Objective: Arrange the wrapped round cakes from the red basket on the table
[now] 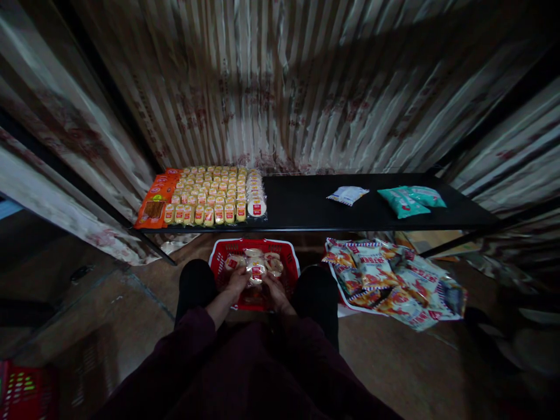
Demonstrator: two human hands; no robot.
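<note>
Red basket (287,256), pale packets (274,262) within.
Left hand (236,283) and right hand (275,291) clasp one packet (256,273); basket near shelf's front edge (301,229).

This looks like a small shop, or a corner dressed as one, though in such dim light I can't be sure. Before me, a long black shelf (297,204) carries goods in shop fashion: tidy rows of matching wrapped snacks (210,197), an orange packet (158,189), some teal bags (403,202). Below its front edge, red baskets (286,256) hold more packaged food (375,271); patterned cloth (280,87) hangs behind.
</note>
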